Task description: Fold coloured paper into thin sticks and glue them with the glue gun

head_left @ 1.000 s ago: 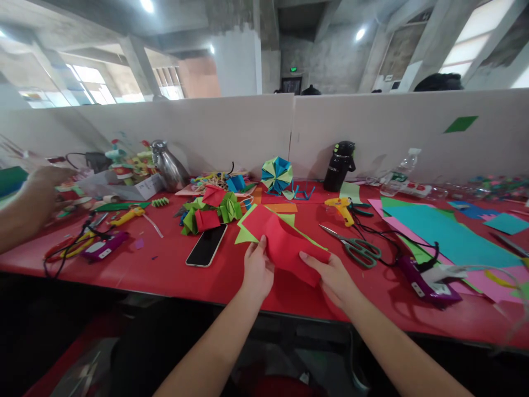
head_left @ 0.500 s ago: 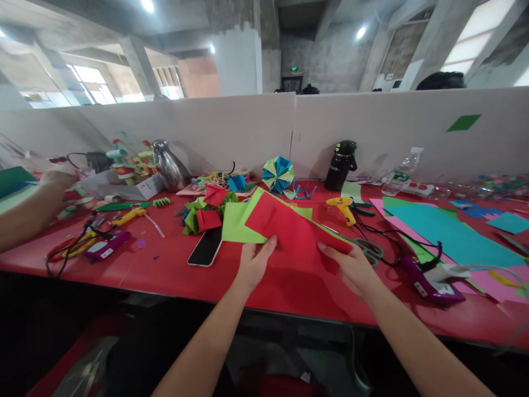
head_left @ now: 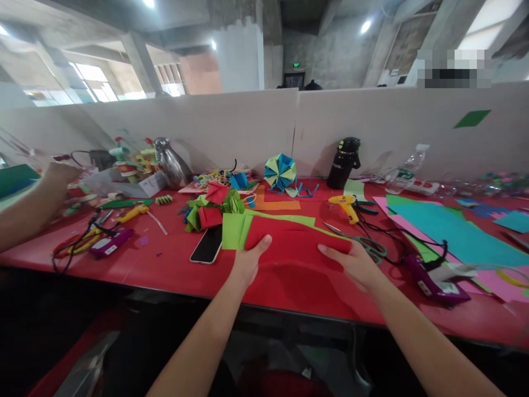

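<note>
I hold a red paper sheet (head_left: 295, 242) just above the red table (head_left: 165, 264), with a light green sheet (head_left: 233, 229) under it that sticks out to the left. My left hand (head_left: 250, 259) pinches the papers' left edge, thumb on top. My right hand (head_left: 355, 263) grips the right edge the same way. A black phone (head_left: 206, 245) lies left of the papers, partly under the green sheet.
Scissors (head_left: 366, 245), a yellow glue gun (head_left: 347, 207) and a purple tool (head_left: 433, 278) lie to the right beside large teal paper (head_left: 454, 234). Folded paper pieces (head_left: 210, 209), a paper ball (head_left: 280, 172) and a black bottle (head_left: 343, 162) stand behind. Another person's arm (head_left: 28, 207) reaches in at left.
I have lifted the red and green sheets off the table, turned them and brought them down flatter and level. The other person's arm has stayed at the left.
</note>
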Demonstrator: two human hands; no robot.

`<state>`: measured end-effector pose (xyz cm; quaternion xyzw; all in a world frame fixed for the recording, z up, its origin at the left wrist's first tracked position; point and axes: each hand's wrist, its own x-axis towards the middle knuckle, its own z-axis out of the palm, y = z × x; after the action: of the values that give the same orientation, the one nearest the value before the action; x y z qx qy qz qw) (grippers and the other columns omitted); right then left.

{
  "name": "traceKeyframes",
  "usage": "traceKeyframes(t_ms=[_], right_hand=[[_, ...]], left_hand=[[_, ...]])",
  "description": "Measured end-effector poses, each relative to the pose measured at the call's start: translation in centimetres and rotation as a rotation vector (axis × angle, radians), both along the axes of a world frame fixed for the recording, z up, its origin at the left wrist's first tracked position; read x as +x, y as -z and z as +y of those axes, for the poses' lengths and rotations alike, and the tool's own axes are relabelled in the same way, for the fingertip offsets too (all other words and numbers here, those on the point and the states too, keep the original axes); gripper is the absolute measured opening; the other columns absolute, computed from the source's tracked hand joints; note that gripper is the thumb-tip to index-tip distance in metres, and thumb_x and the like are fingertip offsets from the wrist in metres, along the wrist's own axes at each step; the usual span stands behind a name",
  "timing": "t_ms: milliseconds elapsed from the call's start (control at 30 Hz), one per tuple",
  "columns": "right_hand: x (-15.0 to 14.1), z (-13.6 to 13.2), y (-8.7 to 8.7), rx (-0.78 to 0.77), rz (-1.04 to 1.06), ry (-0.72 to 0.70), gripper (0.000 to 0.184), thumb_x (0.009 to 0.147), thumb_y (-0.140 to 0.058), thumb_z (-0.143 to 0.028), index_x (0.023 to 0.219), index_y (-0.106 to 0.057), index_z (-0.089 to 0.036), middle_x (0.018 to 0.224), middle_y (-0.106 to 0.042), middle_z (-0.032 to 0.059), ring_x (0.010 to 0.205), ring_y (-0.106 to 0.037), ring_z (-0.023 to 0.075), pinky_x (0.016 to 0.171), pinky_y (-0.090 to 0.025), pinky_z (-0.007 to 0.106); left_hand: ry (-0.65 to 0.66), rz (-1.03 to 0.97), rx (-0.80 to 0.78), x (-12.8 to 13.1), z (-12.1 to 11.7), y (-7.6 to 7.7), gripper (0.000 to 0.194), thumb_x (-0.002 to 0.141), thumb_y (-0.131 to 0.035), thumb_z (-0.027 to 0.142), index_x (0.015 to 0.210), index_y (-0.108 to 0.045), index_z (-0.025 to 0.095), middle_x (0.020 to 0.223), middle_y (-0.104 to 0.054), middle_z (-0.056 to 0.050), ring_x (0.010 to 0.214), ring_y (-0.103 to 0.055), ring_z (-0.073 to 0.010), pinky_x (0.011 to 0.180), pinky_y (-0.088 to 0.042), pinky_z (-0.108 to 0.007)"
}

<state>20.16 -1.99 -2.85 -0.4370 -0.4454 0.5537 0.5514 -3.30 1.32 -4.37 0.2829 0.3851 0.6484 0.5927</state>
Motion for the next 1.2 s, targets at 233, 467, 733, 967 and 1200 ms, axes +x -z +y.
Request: traceKeyframes(t_ms=[233, 467, 733, 967, 1200], right_hand=[[-0.3, 0.6, 1.2, 0.021, -0.039, 0.074, 0.037, 0.069, -0.088, -0.039, 0.1, -0.079, -0.021, 0.106, -0.079, 0.0064, 0.105, -0.071, 0.0282, 0.098, -0.054, 0.043], [1.8, 1.7, 2.8, 0.064, -0.159, 0.224, 0.041, 0.068, -0.087, -0.044, 0.102, -0.079, -0.021, 0.1, -0.079, 0.0061, 0.095, -0.071, 0.0269, 0.092, -0.055, 0.045], [3.2, 1.1, 2.6, 0.088, -0.375, 0.187, 0.043, 0.07, -0.085, -0.047, 0.104, -0.079, -0.022, 0.107, -0.077, 0.0079, 0.104, -0.068, 0.0321, 0.099, -0.05, 0.05], [3.4, 0.9, 3.2, 0.103, -0.428, 0.165, 0.039, 0.068, -0.086, -0.047, 0.098, -0.078, -0.024, 0.103, -0.075, 0.0055, 0.102, -0.066, 0.0289, 0.098, -0.047, 0.044], [3.4, 0.6, 2.8, 0.122, -0.373, 0.109, 0.04, 0.068, -0.087, -0.044, 0.101, -0.077, -0.024, 0.106, -0.076, 0.0075, 0.101, -0.068, 0.0273, 0.093, -0.051, 0.041]], left_hand=[[0.034, 0.048, -0.027, -0.2, 0.5, 1.7, 0.051, 0.045, -0.099, 0.028, 0.09, -0.077, 0.017, 0.097, -0.079, -0.008, 0.097, -0.072, -0.0241, 0.094, -0.057, -0.038], [0.012, 0.047, 0.185, -2.8, 1.6, -0.6, 0.044, 0.059, -0.093, 0.02, 0.098, -0.075, 0.018, 0.097, -0.077, -0.005, 0.086, -0.071, -0.0155, 0.082, -0.056, -0.026], [0.098, 0.414, 0.266, -3.8, 1.5, -0.8, 0.058, 0.058, -0.092, 0.017, 0.111, -0.071, 0.015, 0.108, -0.075, -0.011, 0.096, -0.071, -0.0226, 0.088, -0.054, -0.029], [0.234, 0.408, 0.156, -3.8, 1.5, 0.0, 0.074, 0.055, -0.092, 0.01, 0.123, -0.068, 0.022, 0.088, -0.069, -0.002, 0.069, -0.067, -0.0138, 0.062, -0.055, -0.021], [0.265, 0.56, 0.147, -3.5, 1.5, -0.4, 0.041, 0.055, -0.093, 0.017, 0.093, -0.078, 0.021, 0.099, -0.074, -0.008, 0.079, -0.069, -0.0209, 0.056, -0.053, -0.022]])
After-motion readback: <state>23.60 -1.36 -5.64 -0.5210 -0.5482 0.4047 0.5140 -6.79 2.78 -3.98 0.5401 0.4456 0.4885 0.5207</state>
